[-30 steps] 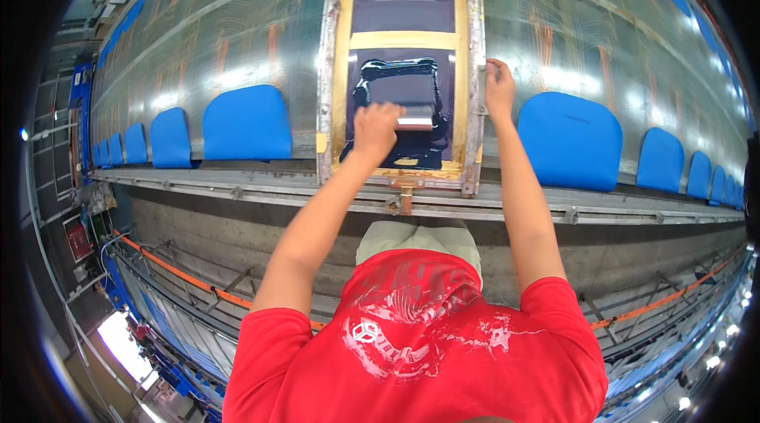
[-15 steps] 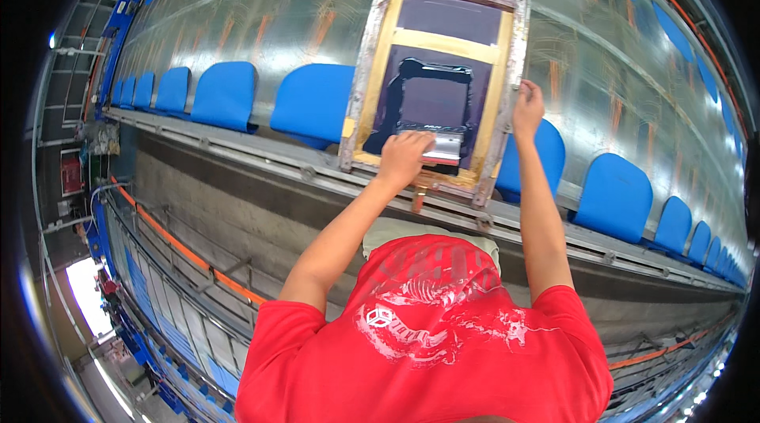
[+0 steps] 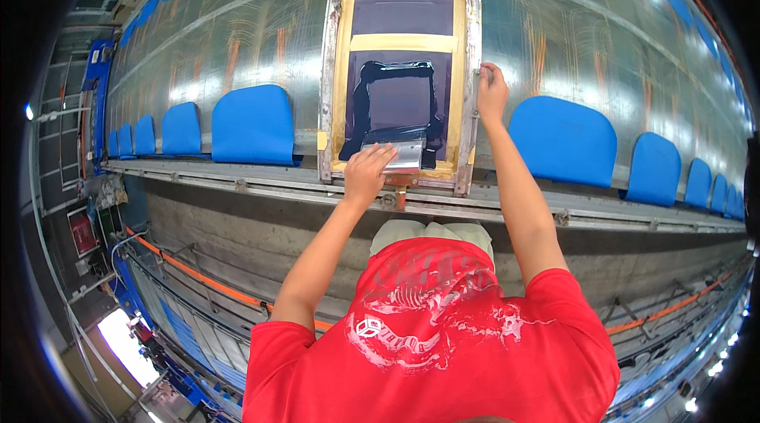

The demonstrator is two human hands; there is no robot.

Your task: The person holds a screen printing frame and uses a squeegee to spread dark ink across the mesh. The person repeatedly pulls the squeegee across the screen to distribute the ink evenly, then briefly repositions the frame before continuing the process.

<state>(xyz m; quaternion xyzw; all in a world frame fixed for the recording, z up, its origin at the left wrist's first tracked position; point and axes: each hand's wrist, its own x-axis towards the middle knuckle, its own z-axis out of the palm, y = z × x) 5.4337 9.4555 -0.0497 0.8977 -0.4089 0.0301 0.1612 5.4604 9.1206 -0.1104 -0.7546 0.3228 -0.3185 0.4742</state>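
A screen-printing frame (image 3: 473,43) with a worn rim and yellow tape inside lies on the long table. Dark wet ink (image 3: 360,106) forms a rough square ring on its purplish mesh (image 3: 400,100). My left hand (image 3: 366,174) is closed around the left end of a silvery squeegee (image 3: 407,156), which rests across the mesh at the near end of the ink. Up at the frame's right edge, my right hand (image 3: 492,93) has its fingers bent and pressed together on the rim. Its fingertips are partly hidden.
Blue rounded sheets (image 3: 253,124) lie in a row along the table's near edge, on both sides of the frame; more line the far edge. A metal rail (image 3: 602,217) with fittings runs along the near side. Behind me are orange rails (image 3: 198,271) and racks.
The frame now sits further left in my view, with gaps to the blue sheets it overlapped before. Both hands have gone with it, the left still on the squeegee.
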